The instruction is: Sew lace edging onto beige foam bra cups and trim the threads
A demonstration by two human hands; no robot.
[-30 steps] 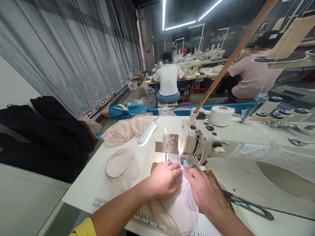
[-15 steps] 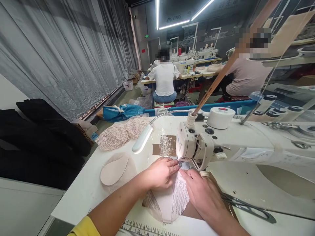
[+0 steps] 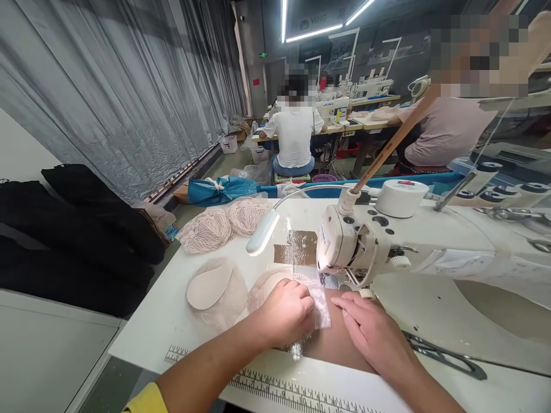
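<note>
My left hand [image 3: 287,312] lies on a pale lace and foam bra cup piece [image 3: 318,295] in front of the needle of a white sewing machine [image 3: 387,249]; its fingers are curled and press the fabric down. My right hand [image 3: 373,332] rests flat on the brown patch of the table, fingers stretched toward the piece's right edge. The piece reaches under the machine's presser foot.
A stack of beige foam cups [image 3: 210,289] and two heaps of lace cups [image 3: 226,225] lie at the left of the white table [image 3: 172,321]. Black scissors [image 3: 447,355] lie at the right. A lamp [image 3: 263,232] hangs over the table. Two people sit at benches behind.
The lace piece has moved away from me and under the machine head; much less of it lies in front of my hands. My right hand has flattened beside it.
</note>
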